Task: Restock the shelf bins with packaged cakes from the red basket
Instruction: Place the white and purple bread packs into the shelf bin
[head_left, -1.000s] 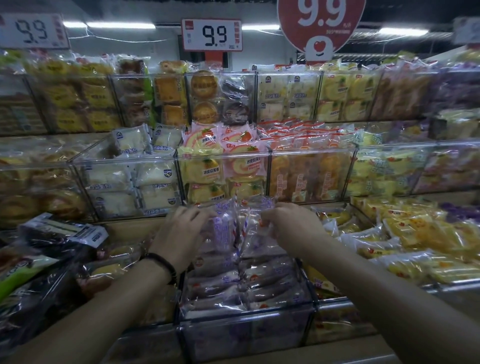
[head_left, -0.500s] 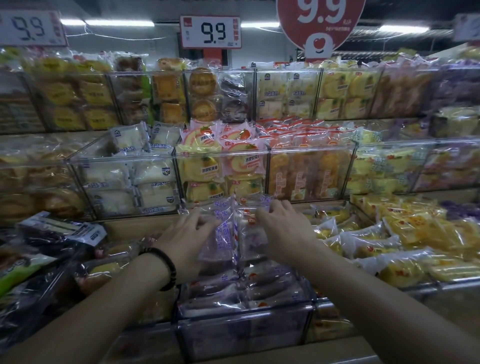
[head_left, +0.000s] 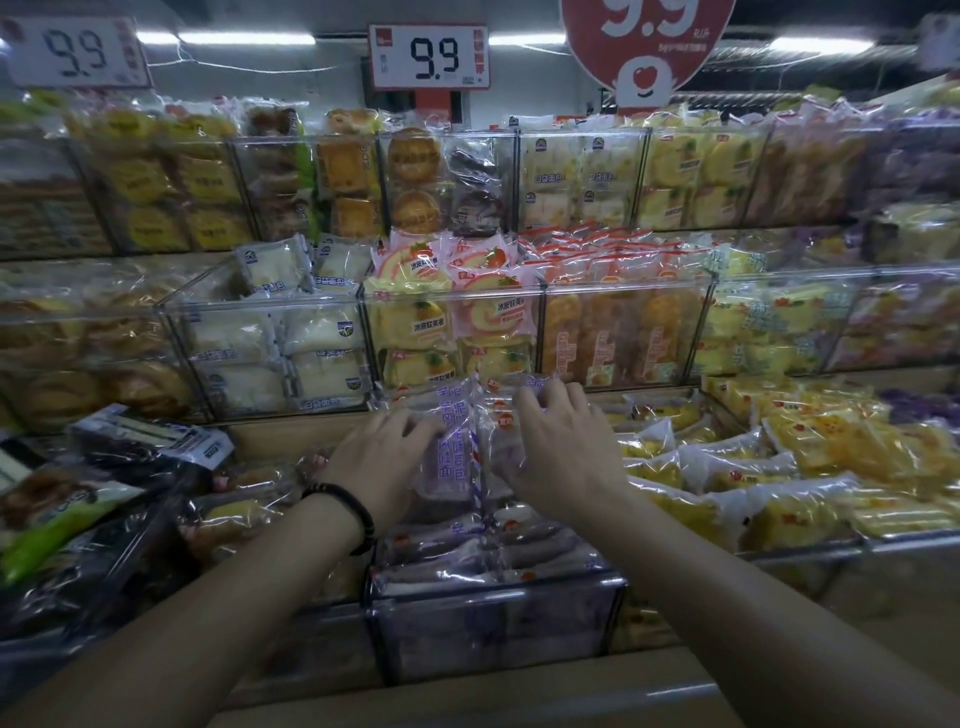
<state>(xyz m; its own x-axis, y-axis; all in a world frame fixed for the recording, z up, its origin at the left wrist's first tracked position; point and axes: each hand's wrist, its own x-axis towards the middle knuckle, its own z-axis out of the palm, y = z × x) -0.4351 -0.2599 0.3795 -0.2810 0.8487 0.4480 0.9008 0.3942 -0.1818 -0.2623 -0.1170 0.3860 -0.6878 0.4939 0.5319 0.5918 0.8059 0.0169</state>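
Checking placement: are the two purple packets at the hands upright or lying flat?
Upright: the purple packets stand on end behind flat packets stacked in the clear bin.

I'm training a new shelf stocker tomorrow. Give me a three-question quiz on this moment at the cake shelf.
1. True or false: the left hand has a dark bracelet at its wrist.
2. The left hand and right hand both touch which packs? A. yellow packs B. purple-printed packs C. white packs
3. Fill in: the white price sign above the shelf reads ___.
Key: 1 true; 2 B; 3 9.9
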